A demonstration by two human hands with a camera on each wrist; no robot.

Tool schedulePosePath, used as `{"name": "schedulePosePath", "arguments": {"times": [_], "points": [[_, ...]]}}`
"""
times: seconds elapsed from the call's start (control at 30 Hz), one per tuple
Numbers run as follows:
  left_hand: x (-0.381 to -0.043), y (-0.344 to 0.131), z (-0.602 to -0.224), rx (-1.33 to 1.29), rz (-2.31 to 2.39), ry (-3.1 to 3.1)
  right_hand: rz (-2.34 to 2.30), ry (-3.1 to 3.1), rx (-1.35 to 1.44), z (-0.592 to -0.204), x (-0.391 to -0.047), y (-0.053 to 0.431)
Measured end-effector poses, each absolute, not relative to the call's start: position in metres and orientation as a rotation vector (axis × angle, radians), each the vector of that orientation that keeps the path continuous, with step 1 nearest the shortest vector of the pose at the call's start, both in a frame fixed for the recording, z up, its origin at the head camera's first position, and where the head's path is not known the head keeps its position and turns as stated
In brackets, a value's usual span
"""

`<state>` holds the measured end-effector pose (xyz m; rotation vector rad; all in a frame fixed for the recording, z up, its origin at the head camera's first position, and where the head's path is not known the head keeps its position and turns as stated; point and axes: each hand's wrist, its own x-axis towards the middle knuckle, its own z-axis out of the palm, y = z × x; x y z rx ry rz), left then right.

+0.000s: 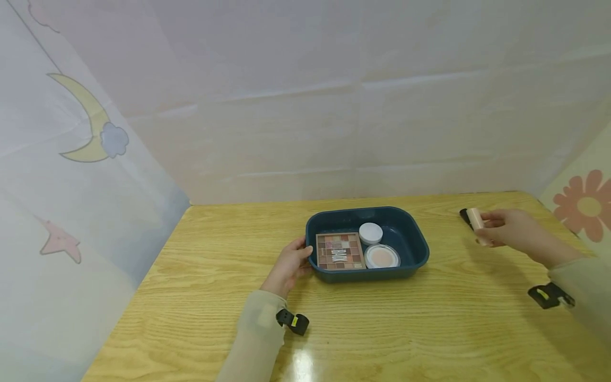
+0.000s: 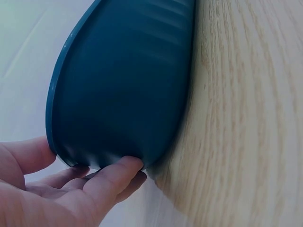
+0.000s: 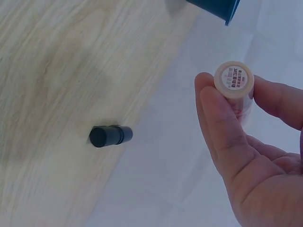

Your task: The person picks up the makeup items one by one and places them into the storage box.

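Note:
My left hand (image 1: pixel 289 265) grips the left end of a dark blue plastic basin (image 1: pixel 415 233), thumb at the rim and fingers against the outer wall. Inside the basin lie an eyeshadow palette (image 1: pixel 338 250), a round white container (image 1: pixel 370 233) and a round compact (image 1: pixel 382 257) with a beige centre. Off to the right, my right hand (image 1: pixel 508 231) pinches a small peach cosmetic tube (image 1: pixel 476 223) between thumb and fingers, raised over the table. The right wrist view shows the tube's round end (image 3: pixel 234 78) with a printed label.
A short black cylinder (image 3: pixel 111 135), like a lipstick tube, lies on the wooden table (image 1: pixel 229 318) near its far right, partly behind the peach tube in the head view. Printed cloth walls (image 1: pixel 286 132) enclose the table at the back and both sides.

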<state>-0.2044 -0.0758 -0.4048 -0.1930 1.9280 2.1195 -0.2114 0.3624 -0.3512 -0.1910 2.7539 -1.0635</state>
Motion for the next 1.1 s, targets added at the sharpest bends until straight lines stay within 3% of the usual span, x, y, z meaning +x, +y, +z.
{"name": "schedulePosePath", "arguments": {"times": [1.1], "points": [[-0.203,-0.076,-0.403,-0.185,2.119,1.936,-1.09,2.726,-0.245,-0.331,-0.195,0.319]]}}
